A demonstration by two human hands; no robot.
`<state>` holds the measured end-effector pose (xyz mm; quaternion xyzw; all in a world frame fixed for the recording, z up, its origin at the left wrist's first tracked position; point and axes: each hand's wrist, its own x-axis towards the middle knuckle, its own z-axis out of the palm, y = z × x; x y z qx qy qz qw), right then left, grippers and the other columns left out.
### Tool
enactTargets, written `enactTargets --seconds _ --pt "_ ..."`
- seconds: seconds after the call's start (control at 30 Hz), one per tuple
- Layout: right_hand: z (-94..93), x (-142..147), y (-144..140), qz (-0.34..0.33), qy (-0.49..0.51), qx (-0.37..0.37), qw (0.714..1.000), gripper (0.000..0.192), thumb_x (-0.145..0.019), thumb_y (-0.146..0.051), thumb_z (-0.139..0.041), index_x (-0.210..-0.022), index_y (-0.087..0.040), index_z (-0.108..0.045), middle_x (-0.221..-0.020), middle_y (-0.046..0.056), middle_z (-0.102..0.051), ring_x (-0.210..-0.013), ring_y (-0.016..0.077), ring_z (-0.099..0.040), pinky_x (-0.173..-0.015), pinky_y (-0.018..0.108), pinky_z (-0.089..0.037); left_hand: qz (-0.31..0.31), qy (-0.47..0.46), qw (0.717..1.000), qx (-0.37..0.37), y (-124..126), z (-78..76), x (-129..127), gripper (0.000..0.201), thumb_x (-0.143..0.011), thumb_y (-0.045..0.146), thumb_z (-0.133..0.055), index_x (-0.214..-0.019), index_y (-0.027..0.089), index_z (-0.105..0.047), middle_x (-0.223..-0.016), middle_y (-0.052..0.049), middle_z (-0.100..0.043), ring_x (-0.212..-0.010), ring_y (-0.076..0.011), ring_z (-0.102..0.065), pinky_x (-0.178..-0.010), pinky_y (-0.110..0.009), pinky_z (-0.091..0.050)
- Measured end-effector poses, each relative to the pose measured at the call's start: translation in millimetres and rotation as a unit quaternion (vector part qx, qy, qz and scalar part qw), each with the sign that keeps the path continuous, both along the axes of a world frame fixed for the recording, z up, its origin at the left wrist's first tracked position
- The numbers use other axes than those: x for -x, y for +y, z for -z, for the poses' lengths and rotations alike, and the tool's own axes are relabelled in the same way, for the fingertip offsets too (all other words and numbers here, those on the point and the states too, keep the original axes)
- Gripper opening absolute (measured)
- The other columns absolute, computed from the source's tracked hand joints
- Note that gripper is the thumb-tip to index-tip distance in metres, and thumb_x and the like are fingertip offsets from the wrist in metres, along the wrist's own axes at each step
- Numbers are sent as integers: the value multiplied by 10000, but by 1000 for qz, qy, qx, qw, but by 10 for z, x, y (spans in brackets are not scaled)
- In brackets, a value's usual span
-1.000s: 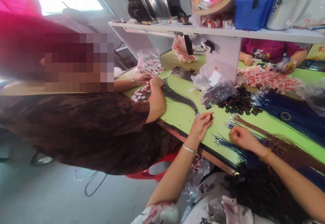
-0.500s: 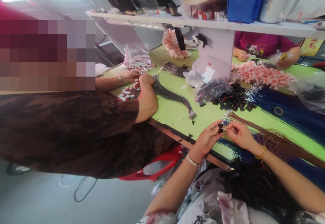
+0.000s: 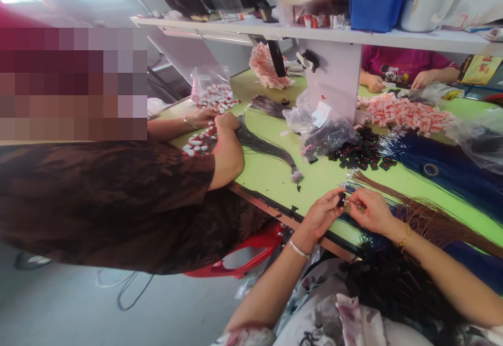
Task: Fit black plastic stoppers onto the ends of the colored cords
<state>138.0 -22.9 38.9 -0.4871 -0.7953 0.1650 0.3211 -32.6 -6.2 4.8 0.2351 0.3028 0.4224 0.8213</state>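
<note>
The green table (image 3: pixel 275 176) fills the middle and right of the frame, with a co-worker in a dark brown top (image 3: pixel 110 204) leaning over its left edge. Bundles of blue cords (image 3: pixel 451 170) and brown cords (image 3: pixel 428 220) lie along the right side, and a pile of small black clips (image 3: pixel 363 152) sits just above centre. Lower centre, the left hand (image 3: pixel 320 215) is pinched closed on one small black clip (image 3: pixel 341 198), and the right hand (image 3: pixel 373 211) is closed, fingertips nipping a thin cord end (image 3: pixel 351 201) that meets the clip. To do this well, I judge the clip should be held steady and the cord tip fed straight in, gripped close to its end.
</note>
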Motion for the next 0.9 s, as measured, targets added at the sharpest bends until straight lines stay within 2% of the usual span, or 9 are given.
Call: enactTargets --seconds 0.2,0.37,0.5,0.67,0.77,0.83,0.9 --pt "34 16 -7 -10 -2 -16 1000 85 -779 -154 -522 -700 -186 -520 -637 -2 -524 -570 118 -425 -557 242 -289 -10 17 1000 -1 -29 -18 -15 341 -676 221 -770 -999 151 -688 -837 -37 -638 -714 -85 -560 -687 -203 -458" --pt "73 30 15 -22 12 -23 999 118 -762 -124 -519 -665 -185 -489 -623 -10 -505 -555 112 -411 -537 237 -275 -47 53 997 -13 -78 -22 -76 352 -626 227 -802 -949 141 -693 -788 -18 -621 -683 -80 -558 -671 -207 -458" --pt "81 24 19 -39 26 4 999 102 -789 -128 -504 -703 -183 -506 -632 -13 -510 -554 109 -422 -537 225 -291 -74 66 995 -9 -91 -39 -95 359 -606 239 -812 -929 138 -694 -770 -11 -613 -664 -78 -557 -662 -208 -463" --pt "96 60 -8 -36 23 19 999 125 -755 -102 -509 -658 -181 -500 -609 -18 -514 -545 105 -418 -529 222 -279 -82 93 992 -14 -129 -94 -103 376 -583 255 -822 -916 136 -693 -716 -4 -607 -616 -68 -543 -625 -197 -452" --pt "53 -14 53 -51 25 63 996 131 -793 -129 -496 -678 -175 -539 -615 -18 -549 -552 104 -446 -536 214 -299 -76 122 989 -26 -140 -110 -66 374 -586 268 -819 -913 137 -694 -735 -13 -620 -620 -72 -545 -623 -206 -454" --pt "19 -140 151 -31 19 89 995 172 -851 -173 -456 -722 -174 -570 -651 -8 -589 -590 112 -488 -564 213 -326 -60 142 987 -36 -130 -104 -14 369 -595 274 -813 -917 138 -695 -752 -21 -626 -646 -83 -554 -634 -216 -460" --pt "10 -291 268 44 -32 100 994 177 -864 -209 -453 -755 -176 -589 -690 7 -616 -622 127 -514 -583 225 -332 -43 160 985 -47 -111 -85 41 362 -610 282 -803 -926 140 -695 -772 -32 -637 -678 -97 -566 -639 -221 -461"
